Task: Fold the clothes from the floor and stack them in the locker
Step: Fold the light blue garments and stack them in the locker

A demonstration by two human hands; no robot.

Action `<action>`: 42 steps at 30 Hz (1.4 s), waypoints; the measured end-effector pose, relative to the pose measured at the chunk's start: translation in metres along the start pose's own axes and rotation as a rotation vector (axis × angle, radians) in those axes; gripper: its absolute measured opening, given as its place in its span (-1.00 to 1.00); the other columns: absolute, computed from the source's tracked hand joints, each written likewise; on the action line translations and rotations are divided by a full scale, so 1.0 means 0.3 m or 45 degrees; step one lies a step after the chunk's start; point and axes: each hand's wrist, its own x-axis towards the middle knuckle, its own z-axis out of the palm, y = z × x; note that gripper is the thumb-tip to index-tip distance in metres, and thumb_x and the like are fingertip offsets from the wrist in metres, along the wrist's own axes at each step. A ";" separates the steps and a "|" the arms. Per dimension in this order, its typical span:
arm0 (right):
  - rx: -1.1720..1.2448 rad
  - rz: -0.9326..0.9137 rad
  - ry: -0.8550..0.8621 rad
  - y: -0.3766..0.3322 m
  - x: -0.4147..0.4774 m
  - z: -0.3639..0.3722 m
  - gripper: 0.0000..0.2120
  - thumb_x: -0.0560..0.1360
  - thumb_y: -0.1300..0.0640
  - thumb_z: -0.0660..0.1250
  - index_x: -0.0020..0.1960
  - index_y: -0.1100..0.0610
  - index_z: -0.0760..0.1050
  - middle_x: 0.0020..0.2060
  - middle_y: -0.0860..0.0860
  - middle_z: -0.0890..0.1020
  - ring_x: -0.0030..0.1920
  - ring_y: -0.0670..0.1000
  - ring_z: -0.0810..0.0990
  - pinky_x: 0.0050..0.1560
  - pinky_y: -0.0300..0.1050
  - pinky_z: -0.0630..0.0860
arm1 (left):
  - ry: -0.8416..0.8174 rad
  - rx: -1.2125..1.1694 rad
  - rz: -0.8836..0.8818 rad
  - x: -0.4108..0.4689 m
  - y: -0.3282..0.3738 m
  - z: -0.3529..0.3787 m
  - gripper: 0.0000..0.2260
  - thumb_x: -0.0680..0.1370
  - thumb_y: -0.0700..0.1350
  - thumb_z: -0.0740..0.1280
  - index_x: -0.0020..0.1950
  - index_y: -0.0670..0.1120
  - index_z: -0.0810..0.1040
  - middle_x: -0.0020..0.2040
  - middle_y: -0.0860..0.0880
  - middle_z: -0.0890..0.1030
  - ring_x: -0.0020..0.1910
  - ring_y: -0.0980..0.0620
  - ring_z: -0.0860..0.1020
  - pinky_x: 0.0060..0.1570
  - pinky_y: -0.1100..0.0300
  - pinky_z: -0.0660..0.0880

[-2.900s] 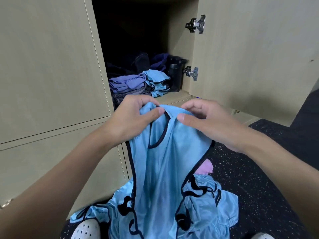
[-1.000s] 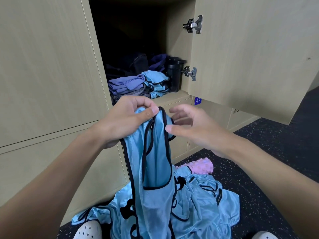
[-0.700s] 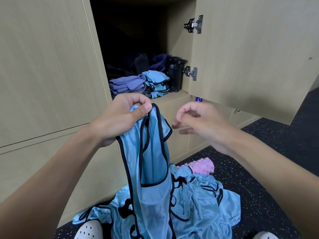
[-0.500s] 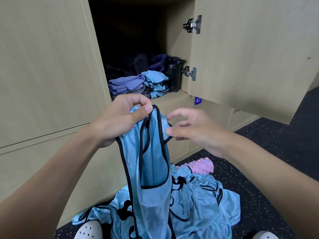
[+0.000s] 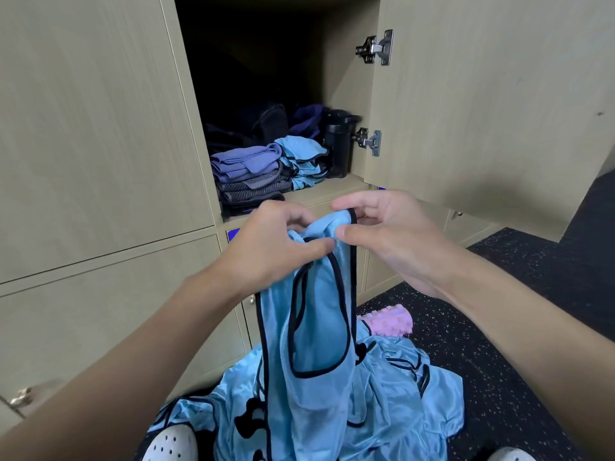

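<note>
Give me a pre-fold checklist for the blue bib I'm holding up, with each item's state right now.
1. The left hand grips the blue bib at its top: ok.
2. The right hand pinches the bib's top edge: ok.
3. Bib spread flat for folding: not ok, it hangs bunched and narrow.
4. Bib's lower end free of the pile of blue bibs on the floor: cannot tell, they overlap in view.
5. The locker door is open: ok.
6. Room above the folded blue stack on the locker shelf: ok, dark open space above it.
</note>
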 end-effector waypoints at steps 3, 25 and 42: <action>0.029 -0.015 0.076 -0.002 0.006 -0.016 -0.69 0.46 0.36 0.42 0.07 0.01 0.60 -0.07 0.04 0.68 -0.20 -0.15 0.56 -0.24 -0.37 0.45 | 0.103 0.044 -0.014 0.007 -0.003 -0.013 -0.88 0.47 -0.18 0.47 -0.24 0.01 0.65 -0.28 0.05 0.65 -0.36 0.17 0.52 -0.25 0.25 0.47; -0.164 -0.244 0.170 0.008 0.021 -0.058 -0.82 0.59 0.15 0.31 -0.18 0.15 0.45 -0.34 0.09 0.49 -0.35 -0.05 0.35 -0.30 -0.14 0.31 | 0.047 -0.122 -0.068 -0.005 0.033 -0.014 -0.80 0.44 -0.14 0.54 -0.08 -0.09 0.54 -0.23 0.02 0.71 -0.34 0.09 0.59 -0.27 0.25 0.52; -0.164 -0.196 0.071 -0.017 0.003 -0.085 -0.71 0.61 0.10 0.30 -0.12 0.34 0.46 -0.28 0.07 0.44 -0.26 0.00 0.32 -0.19 -0.08 0.24 | 0.152 -0.141 0.095 0.004 0.033 -0.056 -0.62 0.63 -0.13 0.31 -0.28 -0.36 0.42 -0.37 -0.20 0.33 -0.48 0.17 0.24 -0.42 0.43 0.23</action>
